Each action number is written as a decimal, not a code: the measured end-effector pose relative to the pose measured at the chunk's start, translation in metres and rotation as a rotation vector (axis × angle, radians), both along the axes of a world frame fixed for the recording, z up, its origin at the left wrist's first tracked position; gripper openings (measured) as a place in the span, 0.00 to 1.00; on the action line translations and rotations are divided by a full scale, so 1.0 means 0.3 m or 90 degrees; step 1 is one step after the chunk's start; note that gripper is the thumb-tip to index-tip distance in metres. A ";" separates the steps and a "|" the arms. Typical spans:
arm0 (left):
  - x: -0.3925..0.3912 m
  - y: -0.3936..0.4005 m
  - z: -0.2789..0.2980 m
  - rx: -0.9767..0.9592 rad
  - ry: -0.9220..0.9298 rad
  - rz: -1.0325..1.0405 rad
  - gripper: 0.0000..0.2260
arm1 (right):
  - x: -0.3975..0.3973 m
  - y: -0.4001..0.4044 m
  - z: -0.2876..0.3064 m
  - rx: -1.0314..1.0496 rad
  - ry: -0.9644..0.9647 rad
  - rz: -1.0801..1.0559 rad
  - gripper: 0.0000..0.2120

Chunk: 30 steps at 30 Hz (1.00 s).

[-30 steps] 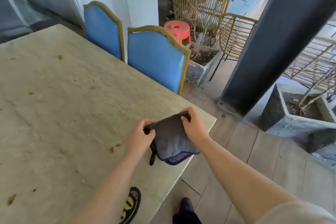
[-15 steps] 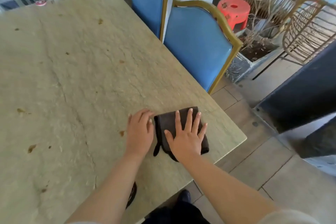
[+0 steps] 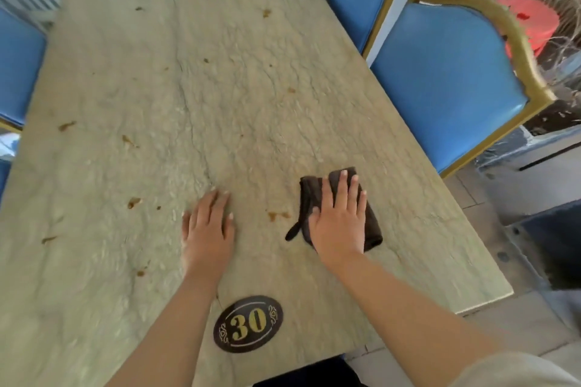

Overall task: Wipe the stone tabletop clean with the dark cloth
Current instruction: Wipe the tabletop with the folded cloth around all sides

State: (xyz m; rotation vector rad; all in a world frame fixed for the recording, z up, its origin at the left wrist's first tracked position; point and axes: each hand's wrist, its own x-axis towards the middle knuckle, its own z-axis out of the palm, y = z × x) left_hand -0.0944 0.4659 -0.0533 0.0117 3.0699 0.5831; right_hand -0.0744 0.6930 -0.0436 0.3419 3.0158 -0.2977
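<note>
Right hand (image 3: 338,220) flat on folded dark brown cloth (image 3: 371,223) | nearest brown stain (image 3: 278,215) just left, towards it | left hand (image 3: 209,229) flat, seemingly bracing on beige stone tabletop (image 3: 220,88)

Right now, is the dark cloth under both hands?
No, only the right hand presses flat on the folded dark brown cloth; the left hand rests on the bare beige stone tabletop.

A single head-worn wide-angle view looks forward and steeply down from above the near edge of the tabletop (image 3: 220,88), close over both forearms; it takes in nearly the whole slab, the blue chairs (image 3: 446,82) to its right and floor beyond
</note>
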 end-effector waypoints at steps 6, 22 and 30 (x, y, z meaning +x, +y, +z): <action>-0.008 -0.011 0.000 -0.020 -0.004 -0.013 0.23 | 0.008 -0.019 -0.034 -0.002 0.023 0.574 0.27; -0.008 -0.020 -0.007 0.074 0.017 -0.023 0.28 | -0.279 -0.070 -0.031 0.015 0.036 0.656 0.26; -0.008 -0.024 -0.004 0.099 0.039 -0.025 0.28 | -0.419 -0.300 -0.023 -0.016 0.052 0.183 0.29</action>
